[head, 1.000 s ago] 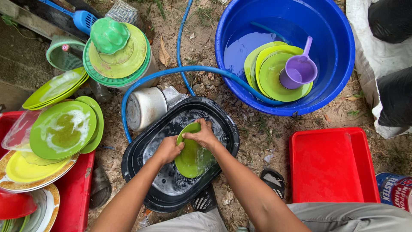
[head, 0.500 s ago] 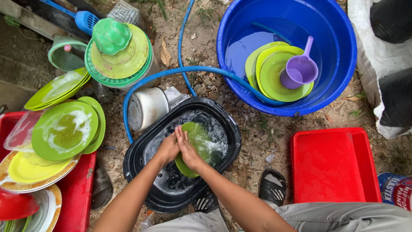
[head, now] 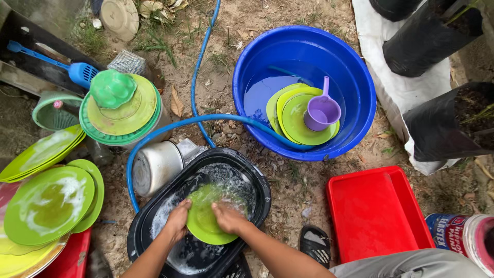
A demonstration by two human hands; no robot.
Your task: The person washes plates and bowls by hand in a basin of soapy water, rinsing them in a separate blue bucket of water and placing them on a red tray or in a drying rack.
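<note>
A green plate [head: 206,224] lies tilted in the soapy water of a black oval basin [head: 257,185] on the ground. My left hand [head: 177,221] grips the plate's left rim. My right hand [head: 229,217] presses flat-fingered on the plate's inner face, near its right side. Foam covers the water behind the plate.
A blue tub [head: 360,98] holds water, green plates [head: 296,121] and a purple scoop [head: 321,110]; a blue hose [head: 170,126] feeds it. Soapy green plates [head: 49,203] are stacked at the left, a metal pot [head: 154,167] beside the basin, a red tray [head: 375,211] on the right.
The camera has tilted up, so everything sits lower in view. My right hand slid from the plate's left edge onto its face, and the plate now lies flatter in the basin.
</note>
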